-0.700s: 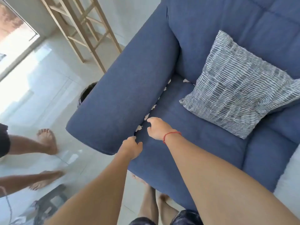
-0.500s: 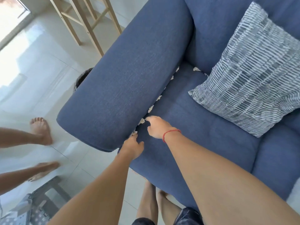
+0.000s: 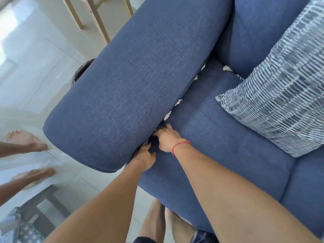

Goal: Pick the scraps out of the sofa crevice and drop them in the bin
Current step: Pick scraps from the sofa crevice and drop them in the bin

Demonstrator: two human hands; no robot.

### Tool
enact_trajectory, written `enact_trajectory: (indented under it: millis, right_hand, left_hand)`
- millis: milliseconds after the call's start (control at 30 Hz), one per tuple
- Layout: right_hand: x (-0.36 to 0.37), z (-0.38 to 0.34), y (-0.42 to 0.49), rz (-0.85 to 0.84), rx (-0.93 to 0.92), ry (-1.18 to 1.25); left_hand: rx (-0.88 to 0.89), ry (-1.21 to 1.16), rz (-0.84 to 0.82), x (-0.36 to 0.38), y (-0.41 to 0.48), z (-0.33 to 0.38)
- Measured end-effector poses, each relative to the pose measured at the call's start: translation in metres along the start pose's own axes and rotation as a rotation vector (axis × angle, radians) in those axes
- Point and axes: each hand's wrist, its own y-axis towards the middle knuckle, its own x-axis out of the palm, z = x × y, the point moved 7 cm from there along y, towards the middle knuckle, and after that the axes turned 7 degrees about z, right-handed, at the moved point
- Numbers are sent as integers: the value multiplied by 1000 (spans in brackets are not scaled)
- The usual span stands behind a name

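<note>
White paper scraps (image 3: pixel 167 115) sit along the crevice between the blue sofa's armrest (image 3: pixel 133 88) and its seat cushion (image 3: pixel 219 137), with more further back (image 3: pixel 227 68). My left hand (image 3: pixel 144 156) is at the front end of the crevice, fingertips tucked under the armrest where a pale scrap shows; whether it grips the scrap is hidden. My right hand (image 3: pixel 166 137), with a red string on its wrist, presses its fingers into the crevice just behind the left. A dark bin (image 3: pixel 81 71) peeks out on the floor behind the armrest.
A striped grey-and-white cushion (image 3: pixel 280 85) lies on the seat to the right. Another person's bare feet (image 3: pixel 26 139) stand on the pale tiled floor at the left. Wooden legs (image 3: pixel 94 16) rise at the top. A patterned stool (image 3: pixel 29 220) is at bottom left.
The view has closed in on the sofa. Both hands have pushed forward into the front end of the crevice, fingertips now under the armrest edge.
</note>
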Motion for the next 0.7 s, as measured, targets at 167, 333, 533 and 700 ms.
enact_trajectory:
  millis: [167,333,533,700]
  right_hand:
    - [5,0,4,27,5,16]
    - [-11,8,-11,36,85,135]
    - [-62,27,-44,269,219,243]
    - [-138,32,-82,458,283,337]
  left_hand:
    - [-61,149,-57,-1,2,-1]
    - [-107,257,-99,-8,-11,1]
    - [31,194,59,-43,-40,44]
    - [201,28,215,-111,-75,122]
